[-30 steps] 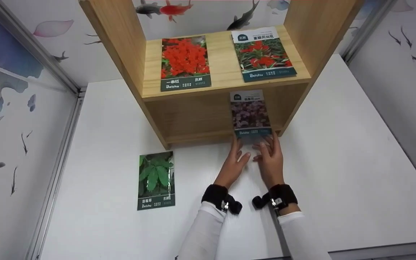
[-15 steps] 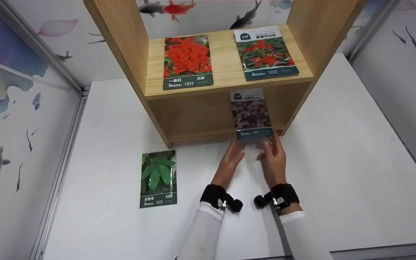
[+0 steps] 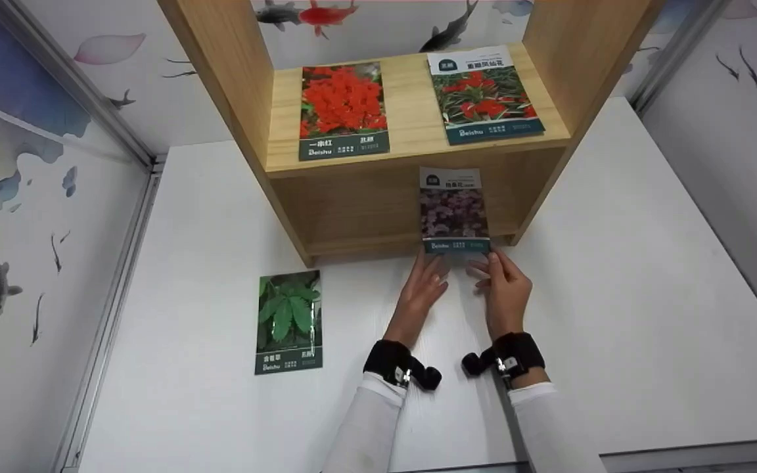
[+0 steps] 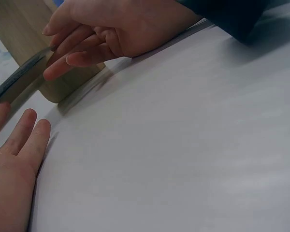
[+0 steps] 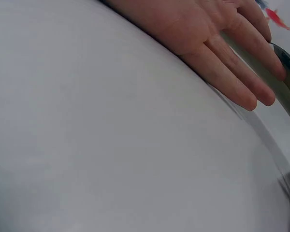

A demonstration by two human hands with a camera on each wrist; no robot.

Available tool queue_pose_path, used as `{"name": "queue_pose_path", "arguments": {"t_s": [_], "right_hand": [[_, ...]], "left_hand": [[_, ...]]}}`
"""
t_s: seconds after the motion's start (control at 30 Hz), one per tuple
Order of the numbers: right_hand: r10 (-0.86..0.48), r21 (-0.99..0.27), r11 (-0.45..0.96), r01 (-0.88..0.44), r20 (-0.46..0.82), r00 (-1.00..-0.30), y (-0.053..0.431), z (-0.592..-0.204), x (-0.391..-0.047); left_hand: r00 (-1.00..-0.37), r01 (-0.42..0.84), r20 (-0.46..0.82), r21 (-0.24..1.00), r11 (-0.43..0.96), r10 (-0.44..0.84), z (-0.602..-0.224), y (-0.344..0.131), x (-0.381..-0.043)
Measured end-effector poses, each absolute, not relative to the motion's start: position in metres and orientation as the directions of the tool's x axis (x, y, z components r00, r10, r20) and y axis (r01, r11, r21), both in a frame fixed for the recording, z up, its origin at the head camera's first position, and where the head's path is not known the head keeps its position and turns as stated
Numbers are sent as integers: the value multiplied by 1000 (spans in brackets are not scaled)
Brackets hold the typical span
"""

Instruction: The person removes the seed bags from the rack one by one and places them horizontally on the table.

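A seed packet with purple flowers (image 3: 454, 213) is tilted up in front of the lower shelf opening. My right hand (image 3: 508, 292) pinches its lower right corner between thumb and index finger, the other fingers spread loosely. In the left wrist view, that right hand (image 4: 121, 29) meets the end of the packet's edge (image 4: 19, 77). My left hand (image 3: 416, 299) is at the lower left corner, its straight fingers touching the packet from below and its thumb off it. The right wrist view shows the left hand's extended fingers (image 5: 232, 72) near the packet's dark edge.
A wooden shelf (image 3: 411, 161) stands on the white table (image 3: 648, 315). Its upper board bears a red salvia packet (image 3: 344, 112) and a red balsam packet (image 3: 485, 95). A green-leaf packet (image 3: 288, 322) lies on the table to the left. Fish-printed walls (image 3: 89, 98) surround the table.
The packet has dropped slightly toward me and straightened a little. My right hand has shifted a bit to the right at its corner. The other packets have stayed in place.
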State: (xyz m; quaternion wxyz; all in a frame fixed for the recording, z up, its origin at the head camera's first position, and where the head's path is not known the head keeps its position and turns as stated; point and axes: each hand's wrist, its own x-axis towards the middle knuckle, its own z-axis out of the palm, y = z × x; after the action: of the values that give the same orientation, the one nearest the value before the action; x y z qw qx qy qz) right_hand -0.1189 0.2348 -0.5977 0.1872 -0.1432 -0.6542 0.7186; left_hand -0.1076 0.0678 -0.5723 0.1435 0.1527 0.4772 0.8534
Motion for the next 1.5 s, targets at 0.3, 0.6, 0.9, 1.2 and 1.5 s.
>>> {"name": "queue_pose_path", "arguments": {"t_s": [0.3,0.6,0.9,1.2,1.5], "right_hand": [[495,-984,-144,-110,25,-869,237,-599,-121],[523,-985,-149,-86,-5,-852,238,-599,-121],[550,-983,-155,-95,-6,-835,239,-600,-123],[558,-980,-169,-104,-8,-830,240,-603,-123],[553,-978,-183,-103,-15,-833,239,-600,-119]], "left_hand": [[-913,-89,135,855,-512,385,-571,66,-99],[-912,-60,127,900,-432,390,-573,66,-93],[-919,-70,91,919,-387,382,-570,65,-91],[-924,-66,75,935,-349,375,-569,65,-89],[-928,-60,80,932,-358,364,-567,63,-88]]}}
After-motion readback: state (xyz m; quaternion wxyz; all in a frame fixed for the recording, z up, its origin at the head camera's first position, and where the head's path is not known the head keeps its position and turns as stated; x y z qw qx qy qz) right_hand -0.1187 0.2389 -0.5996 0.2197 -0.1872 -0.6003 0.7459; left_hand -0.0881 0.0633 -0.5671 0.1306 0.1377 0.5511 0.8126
